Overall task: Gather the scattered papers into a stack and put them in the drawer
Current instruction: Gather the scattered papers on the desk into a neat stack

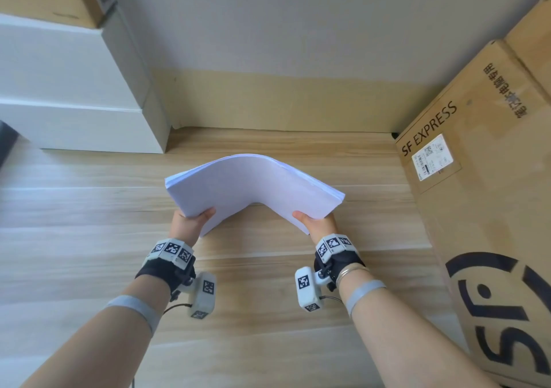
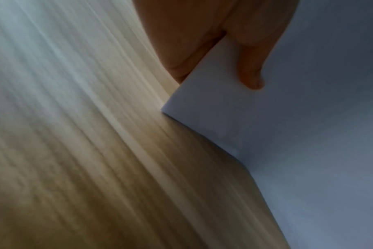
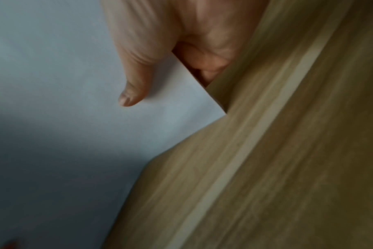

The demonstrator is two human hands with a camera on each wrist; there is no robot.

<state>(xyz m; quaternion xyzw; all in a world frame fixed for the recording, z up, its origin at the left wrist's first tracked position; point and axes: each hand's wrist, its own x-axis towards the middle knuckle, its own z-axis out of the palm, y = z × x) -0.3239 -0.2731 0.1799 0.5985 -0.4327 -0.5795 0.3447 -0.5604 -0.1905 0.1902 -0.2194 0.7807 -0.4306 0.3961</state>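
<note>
A stack of white papers (image 1: 253,185) hangs above the wooden floor, bowed upward in the middle like an arch. My left hand (image 1: 193,220) pinches its near left corner, thumb on top and fingers underneath. My right hand (image 1: 313,222) pinches the near right corner the same way. The left wrist view shows my left hand's thumb (image 2: 251,74) lying on the papers (image 2: 309,118). In the right wrist view my right hand's thumb (image 3: 134,84) presses on the papers (image 3: 64,101), with curled fingers behind the sheet edge. No drawer shows in any view.
Light wooden floor (image 1: 89,238) runs under the stack. White boxes (image 1: 74,104) are stacked at the far left with a cardboard box on top. A large SF EXPRESS cardboard box (image 1: 477,209) stands along the right. A grey wall (image 1: 283,30) closes the far side.
</note>
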